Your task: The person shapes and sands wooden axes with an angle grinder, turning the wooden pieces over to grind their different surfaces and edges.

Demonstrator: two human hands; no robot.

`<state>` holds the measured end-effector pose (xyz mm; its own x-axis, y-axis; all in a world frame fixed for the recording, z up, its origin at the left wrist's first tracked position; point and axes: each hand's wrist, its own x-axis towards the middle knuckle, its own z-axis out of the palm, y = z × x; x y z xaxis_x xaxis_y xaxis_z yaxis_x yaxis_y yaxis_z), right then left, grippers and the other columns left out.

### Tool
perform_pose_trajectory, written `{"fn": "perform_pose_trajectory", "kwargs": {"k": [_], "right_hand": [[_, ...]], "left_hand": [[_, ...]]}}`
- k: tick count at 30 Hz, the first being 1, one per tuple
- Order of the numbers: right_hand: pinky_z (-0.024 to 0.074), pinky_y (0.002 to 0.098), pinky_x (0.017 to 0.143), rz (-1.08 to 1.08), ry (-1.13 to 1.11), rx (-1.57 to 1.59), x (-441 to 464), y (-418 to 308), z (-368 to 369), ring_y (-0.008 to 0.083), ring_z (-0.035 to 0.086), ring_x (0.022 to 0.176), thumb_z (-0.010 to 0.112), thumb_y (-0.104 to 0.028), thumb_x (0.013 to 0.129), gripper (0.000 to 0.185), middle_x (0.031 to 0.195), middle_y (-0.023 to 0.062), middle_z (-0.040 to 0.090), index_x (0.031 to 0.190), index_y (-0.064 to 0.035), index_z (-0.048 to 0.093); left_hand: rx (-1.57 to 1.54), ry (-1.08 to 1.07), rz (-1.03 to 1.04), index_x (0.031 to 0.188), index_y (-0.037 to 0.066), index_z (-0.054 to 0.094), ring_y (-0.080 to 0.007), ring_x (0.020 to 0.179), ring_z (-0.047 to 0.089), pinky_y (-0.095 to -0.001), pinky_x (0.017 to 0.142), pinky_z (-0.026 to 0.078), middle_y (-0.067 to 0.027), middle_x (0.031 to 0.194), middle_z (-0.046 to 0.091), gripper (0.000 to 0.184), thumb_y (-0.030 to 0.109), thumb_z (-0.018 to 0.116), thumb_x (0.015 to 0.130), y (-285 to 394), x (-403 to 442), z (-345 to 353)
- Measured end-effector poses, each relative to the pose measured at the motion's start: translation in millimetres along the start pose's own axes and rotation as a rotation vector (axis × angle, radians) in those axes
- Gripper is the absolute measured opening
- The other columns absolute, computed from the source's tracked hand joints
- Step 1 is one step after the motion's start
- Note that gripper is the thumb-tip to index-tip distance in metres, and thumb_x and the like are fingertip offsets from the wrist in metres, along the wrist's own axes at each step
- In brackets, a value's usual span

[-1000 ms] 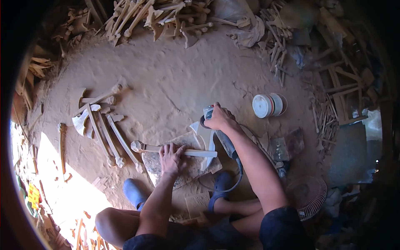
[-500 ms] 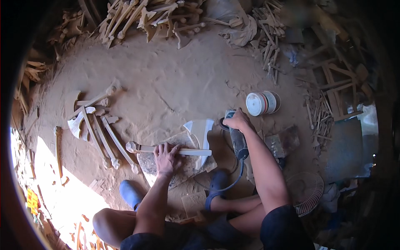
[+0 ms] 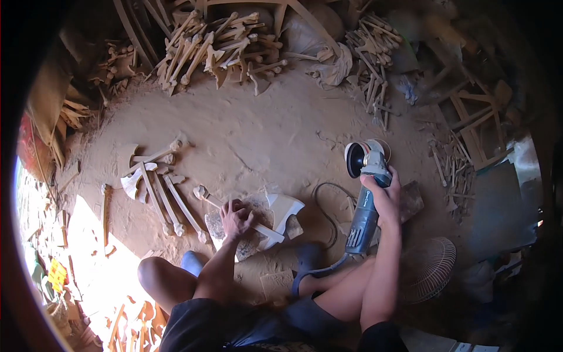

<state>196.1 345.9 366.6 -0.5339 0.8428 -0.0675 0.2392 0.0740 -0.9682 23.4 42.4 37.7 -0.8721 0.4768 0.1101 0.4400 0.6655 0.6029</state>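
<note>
My left hand [image 3: 236, 219] is closed around the handle of a pale wooden axe [image 3: 284, 209]. The axe lies slanted across a flat block [image 3: 251, 251] on the ground, its broad white blade to the right and its knobbed end to the upper left. In my right hand [image 3: 385, 196] is a blue-grey angle grinder [image 3: 362, 223], gripped near its head and raised off the ground. Its round disc points up and left, apart from the axe. The cord runs from the grinder's lower end toward my leg.
Several carved axe pieces [image 3: 155, 190] lie on the dusty ground at left. Behind the grinder stands a white bucket [image 3: 384, 146], partly hidden. Piles of wooden pieces [image 3: 220, 50] line the back. A round wire fan guard [image 3: 431, 267] is beside my right arm.
My right hand has lifted the grinder and swung it to the right, bringing its disc into view. The axe has turned, its blade end tilting downward, with my left hand still on it.
</note>
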Motion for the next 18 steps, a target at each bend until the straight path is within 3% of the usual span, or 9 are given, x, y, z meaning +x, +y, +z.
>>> {"fn": "perform_pose_trajectory", "kwargs": {"k": [2, 4, 6, 8, 12, 13, 15, 16, 18], "right_hand": [[0.0545, 0.0369, 0.091, -0.033, 0.026, 0.033, -3, 9, -7, 0.0204, 0.065, 0.105, 0.086, -0.019, 0.081, 0.083, 0.123, 0.0125, 0.064, 0.148, 0.0012, 0.042], [0.0543, 0.0369, 0.091, -0.022, 0.013, 0.074, -11, -7, -3, 0.0204, 0.065, 0.106, 0.087, -0.019, 0.08, 0.083, 0.124, 0.0125, 0.064, 0.148, 0.0002, 0.042], [0.0531, 0.037, 0.094, -0.048, -0.037, 0.078, -7, -1, 2, 0.0205, 0.064, 0.109, 0.087, -0.02, 0.08, 0.085, 0.127, 0.0137, 0.062, 0.149, -0.0002, 0.041], [0.0524, 0.0374, 0.095, -0.086, -0.123, 0.053, -4, 10, 8, 0.0209, 0.063, 0.11, 0.088, -0.022, 0.08, 0.087, 0.128, 0.0143, 0.061, 0.149, 0.0003, 0.04], [0.0503, 0.0409, 0.101, -0.401, -0.216, -0.397, -14, 40, 45, 0.0307, 0.064, 0.117, 0.087, -0.022, 0.076, 0.094, 0.132, 0.02, 0.061, 0.15, 0.0028, 0.036], [0.0502, 0.0419, 0.102, -0.392, -0.308, -0.394, -24, 41, 61, 0.0331, 0.064, 0.118, 0.087, -0.021, 0.076, 0.095, 0.133, 0.0218, 0.061, 0.152, 0.0013, 0.034], [0.0511, 0.0445, 0.102, -0.402, -0.458, -0.444, -35, 67, 84, 0.0357, 0.066, 0.119, 0.084, -0.02, 0.075, 0.098, 0.132, 0.0236, 0.062, 0.156, -0.005, 0.031], [0.0545, 0.0556, 0.09, -0.536, -0.473, -0.573, -41, 84, 96, 0.052, 0.066, 0.108, 0.079, -0.022, 0.078, 0.092, 0.12, 0.0318, 0.068, 0.155, -0.0088, 0.031], [0.0546, 0.0581, 0.087, -0.289, -0.646, -0.86, -84, 40, 119, 0.0533, 0.068, 0.101, 0.077, -0.021, 0.079, 0.092, 0.113, 0.0349, 0.069, 0.156, -0.0081, 0.03]], "left_hand": [[0.004, 0.079, -0.191, 0.117, 0.015, 0.071, -0.0409, 0.136, 0.037, -0.0527, 0.117, 0.027, -0.0188, 0.143, 0.045, 0.049, 0.046, 0.076, 0.079, 11, -8, -13], [0.072, 0.271, -0.602, 0.154, 0.023, 0.04, -0.0435, 0.144, 0.028, -0.0526, 0.12, 0.024, -0.0221, 0.153, 0.033, 0.099, 0.05, 0.085, 0.07, 14, -3, -17], [0.087, 0.283, -0.859, 0.159, 0.025, 0.028, -0.0451, 0.145, 0.03, -0.0548, 0.121, 0.024, -0.0243, 0.153, 0.034, 0.113, 0.056, 0.086, 0.068, -48, 6, 12], [-0.201, -0.149, -0.853, 0.118, 0.007, 0.066, -0.0375, 0.116, 0.062, -0.0493, 0.107, 0.044, -0.0177, 0.113, 0.069, 0.068, 0.053, 0.087, 0.072, -81, 18, -25], [-0.179, 0.414, -0.177, 0.102, 0.001, 0.068, -0.0309, 0.085, 0.067, -0.0439, 0.085, 0.053, -0.0144, 0.089, 0.071, 0.031, 0.024, 0.078, 0.085, -96, -11, -31], [-0.667, 0.403, -0.223, 0.103, -0.002, 0.066, -0.0256, 0.08, 0.067, -0.0401, 0.077, 0.054, -0.0095, 0.081, 0.069, 0.025, 0.015, 0.074, 0.086, -88, -9, -26], [-0.885, 0.159, -0.458, 0.106, 0.002, 0.058, -0.017, 0.057, 0.061, -0.0319, 0.052, 0.05, -0.0079, 0.077, 0.064, 0.022, 0.008, 0.068, 0.088, -42, -4, -63], [-0.975, 0.04, -0.456, 0.107, 0.004, 0.054, -0.0148, 0.048, 0.056, -0.0297, 0.043, 0.045, -0.0081, 0.075, 0.063, 0.022, 0.011, 0.066, 0.09, -31, -1, -77], [-1.198, -0.053, -0.556, 0.097, 0.006, 0.055, -0.0116, 0.046, 0.05, -0.0299, 0.038, 0.038, -0.0034, 0.074, 0.057, 0.02, 0.024, 0.062, 0.097, -36, 0, -81]]}}
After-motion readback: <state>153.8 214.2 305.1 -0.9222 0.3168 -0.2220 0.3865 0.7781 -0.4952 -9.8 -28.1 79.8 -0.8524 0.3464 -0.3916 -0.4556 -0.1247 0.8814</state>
